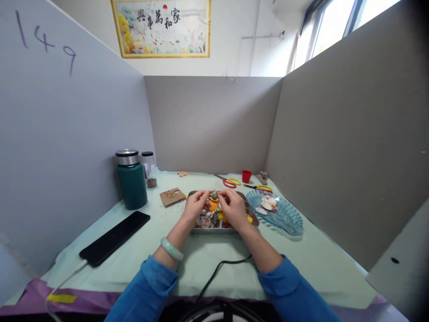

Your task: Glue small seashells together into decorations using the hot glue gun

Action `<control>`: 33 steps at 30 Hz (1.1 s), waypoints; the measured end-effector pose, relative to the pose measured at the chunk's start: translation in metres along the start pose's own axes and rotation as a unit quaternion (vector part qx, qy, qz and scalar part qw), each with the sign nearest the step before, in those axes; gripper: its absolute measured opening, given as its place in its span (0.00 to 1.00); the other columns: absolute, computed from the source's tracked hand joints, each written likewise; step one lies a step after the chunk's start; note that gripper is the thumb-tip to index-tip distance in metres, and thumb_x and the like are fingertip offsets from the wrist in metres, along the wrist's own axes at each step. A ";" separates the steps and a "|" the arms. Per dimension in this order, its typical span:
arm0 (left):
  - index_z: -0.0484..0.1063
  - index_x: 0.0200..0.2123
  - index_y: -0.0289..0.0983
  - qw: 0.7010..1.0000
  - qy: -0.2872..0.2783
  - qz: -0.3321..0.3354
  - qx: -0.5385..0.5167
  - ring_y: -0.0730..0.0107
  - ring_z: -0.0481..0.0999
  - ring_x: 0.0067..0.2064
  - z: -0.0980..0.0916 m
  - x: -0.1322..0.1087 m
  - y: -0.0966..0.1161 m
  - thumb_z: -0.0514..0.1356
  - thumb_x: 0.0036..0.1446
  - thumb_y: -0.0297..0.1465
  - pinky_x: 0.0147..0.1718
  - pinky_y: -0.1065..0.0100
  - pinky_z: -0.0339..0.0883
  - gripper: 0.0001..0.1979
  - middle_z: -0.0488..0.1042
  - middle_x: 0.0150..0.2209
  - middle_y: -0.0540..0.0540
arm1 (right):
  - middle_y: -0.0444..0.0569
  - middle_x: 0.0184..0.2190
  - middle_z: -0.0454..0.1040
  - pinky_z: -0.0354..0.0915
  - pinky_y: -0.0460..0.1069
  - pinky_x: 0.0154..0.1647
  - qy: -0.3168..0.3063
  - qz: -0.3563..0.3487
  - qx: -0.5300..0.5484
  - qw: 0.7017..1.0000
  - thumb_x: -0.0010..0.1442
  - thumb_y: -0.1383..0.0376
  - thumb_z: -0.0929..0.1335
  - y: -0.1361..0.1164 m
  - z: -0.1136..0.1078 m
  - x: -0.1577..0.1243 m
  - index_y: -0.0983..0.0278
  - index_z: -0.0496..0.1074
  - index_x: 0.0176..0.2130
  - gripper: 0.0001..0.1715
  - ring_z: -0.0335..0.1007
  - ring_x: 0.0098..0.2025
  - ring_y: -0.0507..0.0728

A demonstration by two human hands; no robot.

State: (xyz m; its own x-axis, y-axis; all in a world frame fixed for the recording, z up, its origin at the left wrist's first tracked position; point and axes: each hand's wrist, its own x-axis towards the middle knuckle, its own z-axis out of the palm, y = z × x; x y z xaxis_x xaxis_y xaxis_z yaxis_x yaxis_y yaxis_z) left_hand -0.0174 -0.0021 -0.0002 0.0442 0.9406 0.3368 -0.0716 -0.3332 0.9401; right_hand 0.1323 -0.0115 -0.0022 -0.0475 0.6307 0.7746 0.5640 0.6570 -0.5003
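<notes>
My left hand (196, 206) and my right hand (233, 207) meet above a shallow metal tray (214, 230). Fingertips of both hands are pinched around a small green lumpy piece (213, 195); its exact kind is too small to make out. Beneath them the tray holds a crowded mix of little decorations, among them an orange piece (213, 205), yellow pieces (222, 216) and a round patterned disc (203, 221). My hands hide part of the tray's sides and contents. A pale green bangle (171, 249) circles my left wrist.
Left of the tray are a brown card (172, 197), a green flask (132, 185), a clear jar (149, 172) and a phone (115, 238). Scissors (229, 181), more scissors (259, 188) and a red cup (246, 176) lie behind; a blue glass dish (284, 219) sits right.
</notes>
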 end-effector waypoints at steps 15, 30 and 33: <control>0.76 0.30 0.31 0.998 0.043 -0.036 0.021 0.77 0.65 0.21 0.001 0.002 0.000 0.62 0.44 0.41 0.20 0.73 0.61 0.17 0.72 0.24 0.48 | 0.54 0.34 0.78 0.54 0.48 0.30 -0.133 0.231 -0.379 0.886 0.58 0.64 0.62 0.047 -0.094 0.019 0.62 0.77 0.34 0.14 0.72 0.36 0.60; 0.74 0.30 0.31 0.996 0.044 -0.056 0.046 0.78 0.63 0.18 0.000 0.003 0.002 0.66 0.40 0.44 0.18 0.74 0.56 0.21 0.70 0.21 0.50 | 0.50 0.37 0.77 0.58 0.47 0.36 -0.182 0.070 -0.302 0.933 0.62 0.60 0.61 0.007 -0.054 0.005 0.61 0.76 0.38 0.16 0.71 0.38 0.56; 0.70 0.28 0.33 0.997 0.055 -0.047 -0.006 0.78 0.64 0.19 0.000 0.002 0.004 0.64 0.40 0.43 0.19 0.73 0.60 0.19 0.70 0.21 0.51 | 0.53 0.38 0.76 0.59 0.48 0.37 -0.207 0.052 -0.330 0.920 0.61 0.60 0.62 -0.006 -0.051 -0.001 0.64 0.75 0.38 0.14 0.70 0.40 0.58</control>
State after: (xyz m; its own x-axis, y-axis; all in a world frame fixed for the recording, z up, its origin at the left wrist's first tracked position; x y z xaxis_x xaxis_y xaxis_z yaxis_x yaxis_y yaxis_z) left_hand -0.0179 -0.0014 0.0045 -0.0590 0.9692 0.2391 -0.0845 -0.2435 0.9662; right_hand 0.1714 -0.0374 0.0198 -0.1972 0.8689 0.4540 0.9541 0.2766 -0.1149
